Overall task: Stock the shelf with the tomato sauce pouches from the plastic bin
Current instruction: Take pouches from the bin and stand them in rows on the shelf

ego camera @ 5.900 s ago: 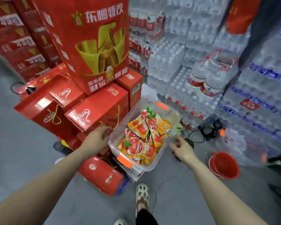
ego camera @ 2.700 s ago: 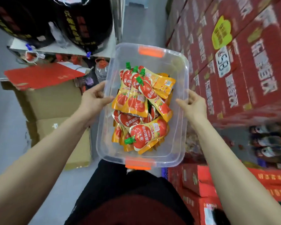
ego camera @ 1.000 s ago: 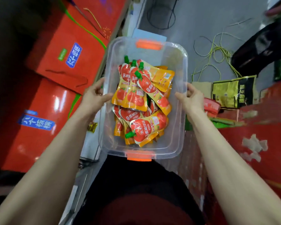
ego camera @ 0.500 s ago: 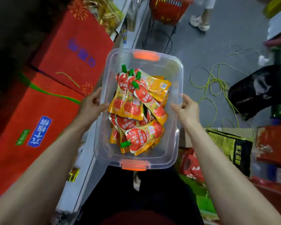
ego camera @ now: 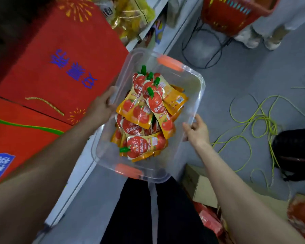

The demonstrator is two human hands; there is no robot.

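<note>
Grey floor [ego camera: 236,81] under tilted bin [ego camera: 199,95]

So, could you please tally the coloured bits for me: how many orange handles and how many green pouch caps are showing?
Orange handles on the plastic bin: 2
Green pouch caps showing: 5
Total: 7

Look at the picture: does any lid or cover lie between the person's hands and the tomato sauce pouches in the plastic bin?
Nothing visible does. The plastic bin is open-topped, and the tomato sauce pouches lie exposed. The left hand and right hand both grip the bin's long sides, so neither is free.
</note>
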